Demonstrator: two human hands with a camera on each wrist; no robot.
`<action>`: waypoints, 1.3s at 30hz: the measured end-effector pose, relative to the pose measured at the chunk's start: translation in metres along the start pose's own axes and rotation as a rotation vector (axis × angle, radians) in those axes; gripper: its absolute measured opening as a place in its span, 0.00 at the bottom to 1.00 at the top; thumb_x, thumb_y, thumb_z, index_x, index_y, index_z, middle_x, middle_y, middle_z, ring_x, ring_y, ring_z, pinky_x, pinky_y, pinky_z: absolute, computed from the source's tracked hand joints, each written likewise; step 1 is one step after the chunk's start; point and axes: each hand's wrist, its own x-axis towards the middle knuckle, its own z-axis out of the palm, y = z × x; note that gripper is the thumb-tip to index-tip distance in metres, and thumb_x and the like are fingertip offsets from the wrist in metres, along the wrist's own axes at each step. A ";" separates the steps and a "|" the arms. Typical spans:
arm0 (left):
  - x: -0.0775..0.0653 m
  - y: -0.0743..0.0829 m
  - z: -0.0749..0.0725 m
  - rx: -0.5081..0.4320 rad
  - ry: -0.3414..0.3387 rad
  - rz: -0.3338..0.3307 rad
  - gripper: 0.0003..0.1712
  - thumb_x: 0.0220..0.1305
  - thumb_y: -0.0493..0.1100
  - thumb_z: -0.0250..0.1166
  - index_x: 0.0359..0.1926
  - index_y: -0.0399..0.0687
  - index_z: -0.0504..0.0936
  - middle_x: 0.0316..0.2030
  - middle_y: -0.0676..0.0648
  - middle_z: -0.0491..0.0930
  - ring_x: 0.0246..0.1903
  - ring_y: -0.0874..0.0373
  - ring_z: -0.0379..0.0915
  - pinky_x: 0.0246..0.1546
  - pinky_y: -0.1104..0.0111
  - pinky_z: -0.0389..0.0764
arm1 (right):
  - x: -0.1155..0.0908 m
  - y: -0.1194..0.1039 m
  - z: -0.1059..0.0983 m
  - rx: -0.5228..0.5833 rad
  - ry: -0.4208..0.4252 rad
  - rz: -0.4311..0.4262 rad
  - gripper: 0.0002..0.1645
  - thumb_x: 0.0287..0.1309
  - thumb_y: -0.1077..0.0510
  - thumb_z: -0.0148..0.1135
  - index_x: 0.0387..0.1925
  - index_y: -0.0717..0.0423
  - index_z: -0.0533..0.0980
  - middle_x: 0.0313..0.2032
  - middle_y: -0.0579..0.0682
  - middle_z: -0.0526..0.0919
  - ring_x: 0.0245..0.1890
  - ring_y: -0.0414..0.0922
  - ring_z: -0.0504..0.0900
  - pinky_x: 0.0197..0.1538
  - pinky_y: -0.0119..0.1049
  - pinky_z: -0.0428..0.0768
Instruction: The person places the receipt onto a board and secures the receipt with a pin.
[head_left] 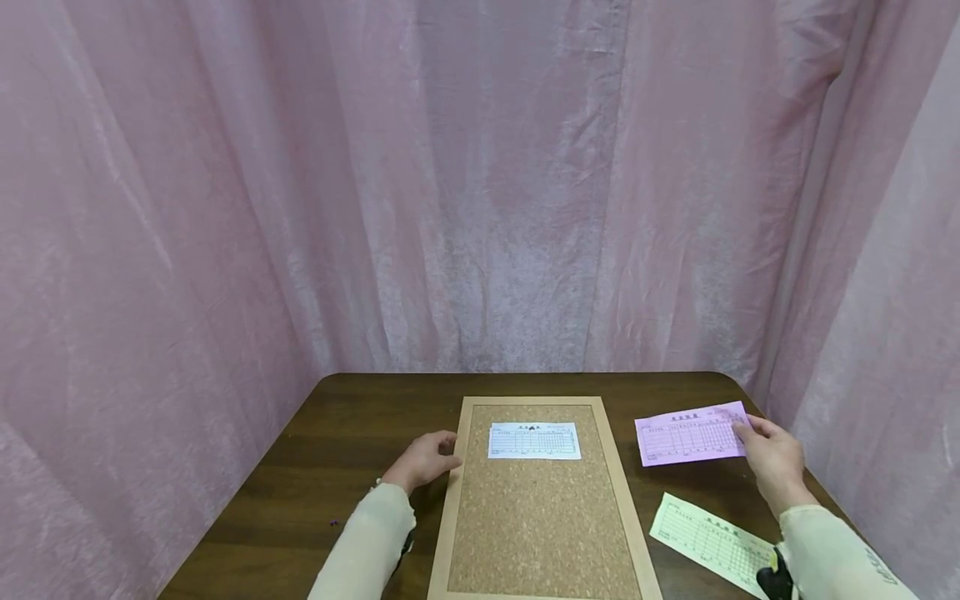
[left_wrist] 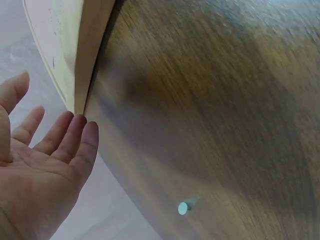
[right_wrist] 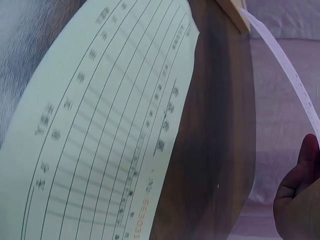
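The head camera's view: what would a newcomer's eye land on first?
Likely the framed cork board on the dark table, a white slip on its upper part. To its right, the right hand holds a lilac slip, and a pale green slip is nearer the wearer. Behind the table hangs a pink curtain.

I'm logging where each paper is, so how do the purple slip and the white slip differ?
The right hand holds the purple slip, whereas the white slip lies on the corkboard. In the head view, the purple slip slants up toward the right, while the white slip sits nearly level. Both are rectangular and printed with a ruled grid.
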 end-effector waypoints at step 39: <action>0.026 0.068 0.043 -0.214 0.043 0.167 0.31 0.70 0.49 0.64 0.68 0.41 0.70 0.52 0.41 0.78 0.52 0.47 0.74 0.48 0.55 0.78 | -0.052 -0.053 0.091 0.386 -0.200 0.077 0.24 0.70 0.60 0.55 0.62 0.71 0.70 0.26 0.36 0.79 0.25 0.32 0.78 0.29 0.26 0.76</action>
